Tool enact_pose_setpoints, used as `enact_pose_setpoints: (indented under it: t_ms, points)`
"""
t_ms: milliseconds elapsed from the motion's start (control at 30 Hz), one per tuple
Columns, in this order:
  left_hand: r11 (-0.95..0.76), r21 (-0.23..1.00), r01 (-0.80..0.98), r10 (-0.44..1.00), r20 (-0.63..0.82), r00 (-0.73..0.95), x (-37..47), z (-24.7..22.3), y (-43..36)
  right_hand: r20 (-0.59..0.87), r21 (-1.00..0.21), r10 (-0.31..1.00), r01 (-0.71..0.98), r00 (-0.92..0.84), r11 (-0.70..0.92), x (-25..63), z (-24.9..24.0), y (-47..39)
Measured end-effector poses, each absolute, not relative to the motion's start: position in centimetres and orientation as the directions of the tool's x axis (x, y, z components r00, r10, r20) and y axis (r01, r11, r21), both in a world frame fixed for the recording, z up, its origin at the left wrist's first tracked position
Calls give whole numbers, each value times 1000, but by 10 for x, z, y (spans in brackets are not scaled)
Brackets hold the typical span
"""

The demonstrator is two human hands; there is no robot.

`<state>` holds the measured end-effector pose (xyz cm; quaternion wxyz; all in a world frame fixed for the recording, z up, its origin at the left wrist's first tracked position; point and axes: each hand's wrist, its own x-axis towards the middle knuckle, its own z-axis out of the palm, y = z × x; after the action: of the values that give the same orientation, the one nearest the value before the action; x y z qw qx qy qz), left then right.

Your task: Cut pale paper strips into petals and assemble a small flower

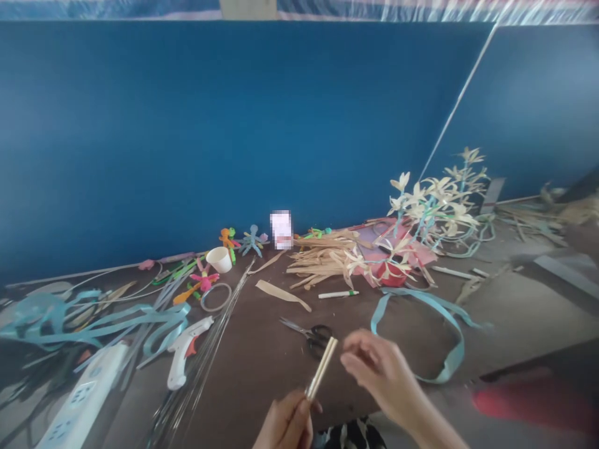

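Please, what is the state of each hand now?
Left hand: closed, holding two slender, straight cream sticks.
Right hand: curled, nothing visibly held; open or closed cannot be told.

We face a broad blue wall (262, 125), split toward the right by a slanting pale line (461, 96) and topped by a glossy blue-and-white strip (112, 10); below it we have a dark brown bench (253, 368), softly lit.

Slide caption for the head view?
Left hand grips pale sticks, right hand near their tips, scissors on the brown table.
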<state>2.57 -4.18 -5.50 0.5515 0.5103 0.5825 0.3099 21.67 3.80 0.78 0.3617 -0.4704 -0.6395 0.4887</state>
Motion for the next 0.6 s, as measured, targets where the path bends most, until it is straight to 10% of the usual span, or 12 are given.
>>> enact_pose_setpoints:
  t_ms: [400,600]
  points:
    - [124,925,360,911,-250,329,29,-49,-40,-88,-951,916,308,-391,40,214,13,21]
    - [8,892,451,842,-249,479,25,-9,-29,109,-952,987,272,-113,137,233,17,27]
